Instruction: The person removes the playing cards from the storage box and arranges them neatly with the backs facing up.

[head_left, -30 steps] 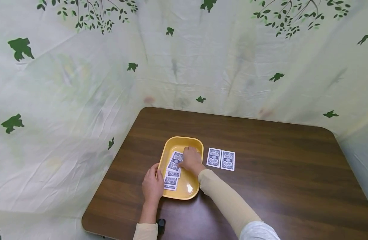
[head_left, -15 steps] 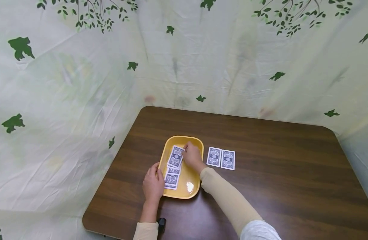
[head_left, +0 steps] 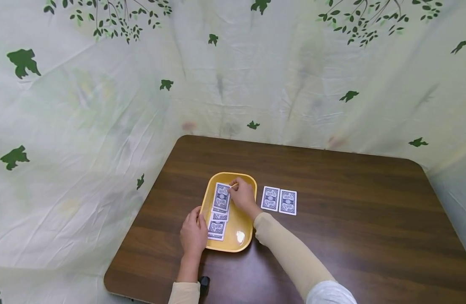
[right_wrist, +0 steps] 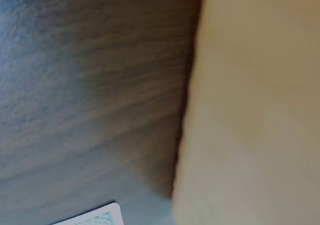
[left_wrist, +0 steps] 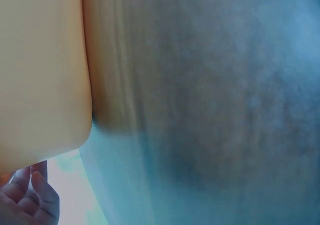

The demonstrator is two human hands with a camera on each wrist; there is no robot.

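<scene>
A yellow tray (head_left: 238, 219) rests on the table with several blue-backed playing cards (head_left: 216, 227) lying face down along its left side. My left hand (head_left: 194, 234) grips the tray's left rim, thumb on the inner side; in the left wrist view only some fingers (left_wrist: 45, 197) show at the lower left. Inside the tray's far half, my right hand (head_left: 242, 195) pinches the right edge of the uppermost playing card (head_left: 221, 196), which overlaps the cards below it. The right wrist view does not show the right hand's fingers.
Two more face-down cards, a left one (head_left: 271, 198) and a right one (head_left: 287, 202), lie side by side right of the tray on the brown wooden table (head_left: 350, 219). Behind the table hangs a leaf-printed cloth (head_left: 293, 84). A small black object (head_left: 204, 286) shows by the left wrist.
The uppermost card has moved toward the tray's far end and straightened, with my right hand moving along at its edge. My left hand has stayed on the rim.
</scene>
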